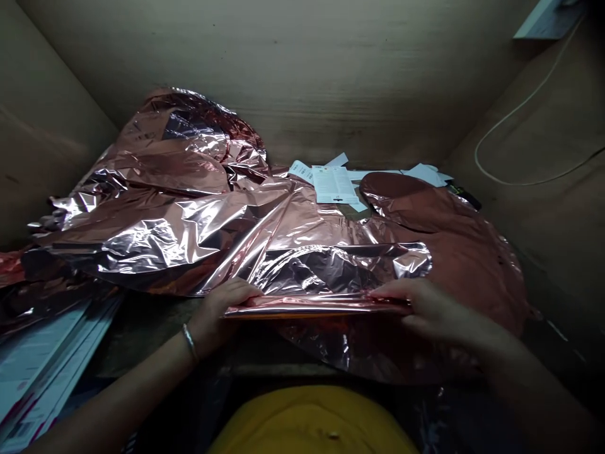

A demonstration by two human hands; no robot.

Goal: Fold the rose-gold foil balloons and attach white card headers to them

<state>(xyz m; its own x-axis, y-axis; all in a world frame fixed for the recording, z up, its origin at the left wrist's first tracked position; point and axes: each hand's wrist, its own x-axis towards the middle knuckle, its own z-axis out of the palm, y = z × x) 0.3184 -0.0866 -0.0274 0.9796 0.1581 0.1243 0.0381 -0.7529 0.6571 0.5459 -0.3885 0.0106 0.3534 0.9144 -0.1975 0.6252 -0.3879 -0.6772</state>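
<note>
A shiny rose-gold foil balloon (326, 271), flat and partly folded, lies in front of me. Its near edge is doubled into a narrow strip, raised a little toward me. My left hand (224, 309), with a silver bracelet at the wrist, pinches the left end of that strip. The right end is between the thumb and fingers of my right hand (428, 309). More flat rose-gold foil (189, 170) lies crumpled in a heap to the left and behind. A smooth, duller foil piece (454, 252) with rounded edges spreads on the right, partly under my right arm.
White printed cards (334, 184) lie on the foil near the back wall. Printed sheets (42, 366) are stacked at lower left. Board walls (302, 82) enclose the back and sides. A pale cable (513, 113) hangs on the right. Something yellow (312, 419) is close below my hands.
</note>
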